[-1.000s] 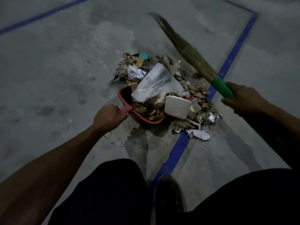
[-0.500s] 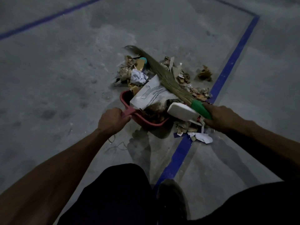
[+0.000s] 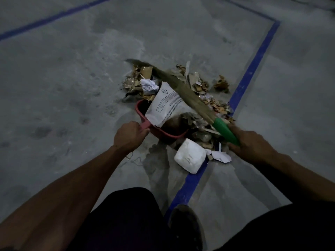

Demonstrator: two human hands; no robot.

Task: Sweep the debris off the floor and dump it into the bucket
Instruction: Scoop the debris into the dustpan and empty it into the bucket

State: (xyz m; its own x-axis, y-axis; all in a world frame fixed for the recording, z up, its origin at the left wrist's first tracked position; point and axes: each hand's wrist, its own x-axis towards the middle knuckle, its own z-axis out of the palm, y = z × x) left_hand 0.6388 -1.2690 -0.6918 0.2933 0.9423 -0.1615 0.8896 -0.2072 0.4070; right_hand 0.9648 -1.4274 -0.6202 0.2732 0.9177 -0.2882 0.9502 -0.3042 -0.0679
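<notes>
Our left hand (image 3: pixel 129 136) grips the red dustpan (image 3: pixel 159 132) handle. Our right hand (image 3: pixel 251 144) grips the broom (image 3: pixel 181 87) by its green end. The broom lies slanted over the trash pile (image 3: pixel 199 84), tip far and left. A white block (image 3: pixel 190 155) sits on the blue line (image 3: pixel 250 73).

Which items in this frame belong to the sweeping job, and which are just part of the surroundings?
Job:
- left hand gripping the red dustpan
- right hand gripping the broom
- debris pile, printed bag, white block

Surroundings:
- blue floor lines
- shoe

No bucket is in view.
</notes>
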